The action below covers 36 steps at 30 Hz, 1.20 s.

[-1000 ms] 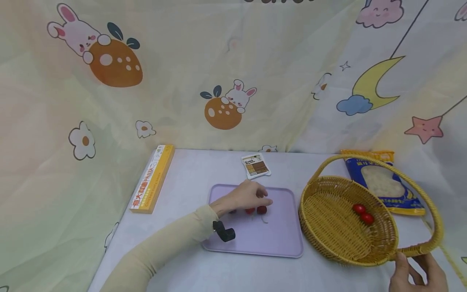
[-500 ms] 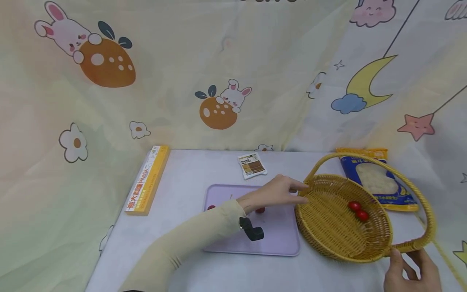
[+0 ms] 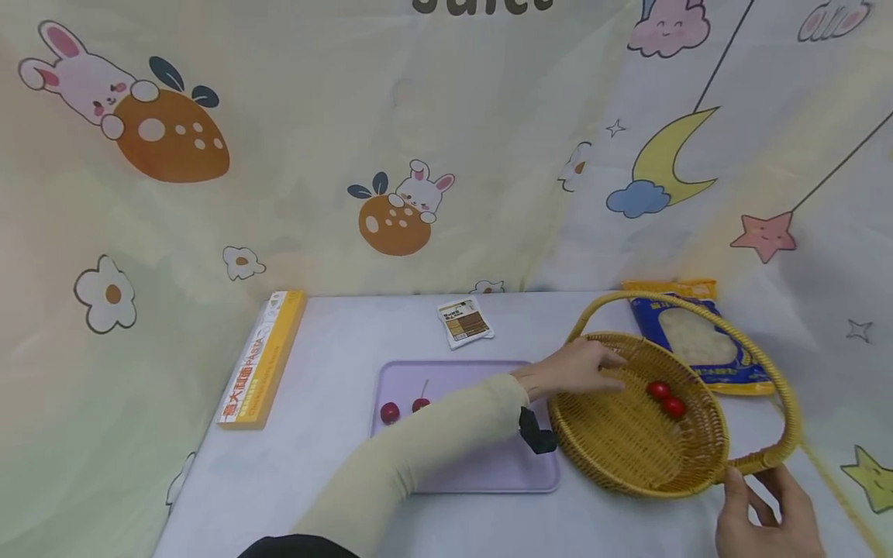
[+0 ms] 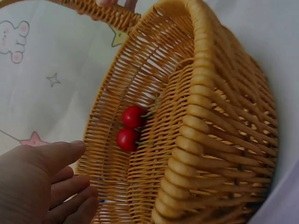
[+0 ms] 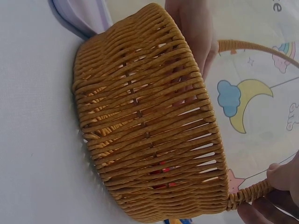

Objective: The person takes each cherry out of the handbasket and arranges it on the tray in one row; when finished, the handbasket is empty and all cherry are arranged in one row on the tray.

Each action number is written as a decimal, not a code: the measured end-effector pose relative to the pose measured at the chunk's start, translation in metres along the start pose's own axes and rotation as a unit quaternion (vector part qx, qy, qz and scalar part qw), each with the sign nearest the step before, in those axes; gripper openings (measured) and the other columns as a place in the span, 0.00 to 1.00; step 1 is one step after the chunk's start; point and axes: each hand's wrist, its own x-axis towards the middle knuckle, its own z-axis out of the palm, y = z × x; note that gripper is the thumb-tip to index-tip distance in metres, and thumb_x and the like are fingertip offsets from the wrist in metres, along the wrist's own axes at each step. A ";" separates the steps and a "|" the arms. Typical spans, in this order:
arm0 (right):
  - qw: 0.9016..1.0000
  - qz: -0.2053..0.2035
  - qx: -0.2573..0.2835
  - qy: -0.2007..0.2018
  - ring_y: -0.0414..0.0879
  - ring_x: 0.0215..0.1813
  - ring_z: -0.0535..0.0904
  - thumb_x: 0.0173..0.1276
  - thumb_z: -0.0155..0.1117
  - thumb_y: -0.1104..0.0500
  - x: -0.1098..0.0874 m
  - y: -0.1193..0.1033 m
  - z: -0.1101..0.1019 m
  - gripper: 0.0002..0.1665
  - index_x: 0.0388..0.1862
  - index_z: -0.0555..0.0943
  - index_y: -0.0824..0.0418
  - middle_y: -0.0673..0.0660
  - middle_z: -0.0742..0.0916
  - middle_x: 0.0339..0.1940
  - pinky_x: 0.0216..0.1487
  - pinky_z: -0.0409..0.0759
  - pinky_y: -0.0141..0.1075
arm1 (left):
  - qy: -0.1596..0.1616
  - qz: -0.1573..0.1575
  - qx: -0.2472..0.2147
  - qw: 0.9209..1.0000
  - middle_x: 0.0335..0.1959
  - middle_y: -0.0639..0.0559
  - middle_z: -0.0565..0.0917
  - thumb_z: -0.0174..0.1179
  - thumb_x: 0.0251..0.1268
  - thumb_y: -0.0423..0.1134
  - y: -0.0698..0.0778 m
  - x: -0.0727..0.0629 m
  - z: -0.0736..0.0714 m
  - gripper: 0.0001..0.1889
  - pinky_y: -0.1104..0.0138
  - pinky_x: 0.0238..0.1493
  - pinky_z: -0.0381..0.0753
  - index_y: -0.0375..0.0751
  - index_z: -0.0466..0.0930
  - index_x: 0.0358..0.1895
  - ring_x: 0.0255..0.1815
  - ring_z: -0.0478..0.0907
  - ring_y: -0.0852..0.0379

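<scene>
My left hand (image 3: 582, 368) reaches over the near-left rim of the wicker basket (image 3: 614, 457), fingers loosely extended with nothing seen between them. In the left wrist view, the left hand (image 4: 51, 184) is beside two red cherries (image 4: 128, 139) with stems, lying inside against the basket's far wall. My right hand (image 3: 767, 511) grips the base of the basket's handle; the right wrist view shows its thumb and fingers (image 5: 275, 179) round the woven handle (image 5: 254, 191). On the purple tray (image 3: 488, 480) sit a cherry (image 3: 390, 412) and another cherry (image 3: 421, 404); my left sleeve covers part of the tray.
A pasta box (image 3: 263, 360) lies at the table's left edge. Behind the tray is a small white-and-brown packet (image 3: 466, 322). A blue-and-yellow bag (image 3: 698, 341) lies behind the basket, under its handle. A printed cloth (image 3: 300, 194) hangs along the back.
My left hand has moved right from above the cherries on the tray to over the basket's interior. My right hand keeps its grip on the handle. The head view has shifted slightly.
</scene>
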 end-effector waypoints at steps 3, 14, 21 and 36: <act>1.000 -0.016 0.003 0.006 0.52 0.81 0.67 0.83 0.53 0.56 0.000 0.001 -0.001 0.33 0.83 0.62 0.46 0.58 0.71 0.80 0.74 0.72 0.37 | -0.001 -0.009 0.002 1.000 0.66 0.63 0.83 0.65 0.75 0.50 0.002 0.012 0.006 0.25 0.78 0.64 0.74 0.48 0.80 0.70 0.64 0.80 0.69; 0.997 -0.066 0.013 0.034 0.49 0.76 0.73 0.78 0.62 0.59 0.002 0.003 -0.004 0.33 0.80 0.69 0.50 0.60 0.79 0.73 0.66 0.72 0.19 | -0.030 -0.031 -0.011 0.999 0.68 0.68 0.80 0.68 0.72 0.50 0.018 0.047 0.021 0.27 0.79 0.62 0.74 0.56 0.78 0.72 0.68 0.75 0.70; 0.991 -0.110 0.050 0.051 0.40 0.69 0.78 0.74 0.67 0.64 0.001 0.006 -0.001 0.32 0.76 0.74 0.52 0.61 0.83 0.66 0.55 0.71 0.10 | -0.022 -0.021 0.003 1.000 0.66 0.68 0.81 0.68 0.72 0.46 0.019 0.061 0.027 0.22 0.78 0.60 0.75 0.57 0.82 0.68 0.69 0.75 0.68; 0.988 -0.131 0.059 0.064 0.39 0.67 0.79 0.73 0.67 0.66 -0.002 0.005 -0.001 0.31 0.74 0.76 0.56 0.63 0.84 0.64 0.51 0.70 0.09 | -0.049 0.014 0.126 0.991 0.57 0.68 0.87 0.71 0.69 0.41 0.038 0.081 0.041 0.20 0.81 0.54 0.76 0.60 0.86 0.62 0.57 0.81 0.73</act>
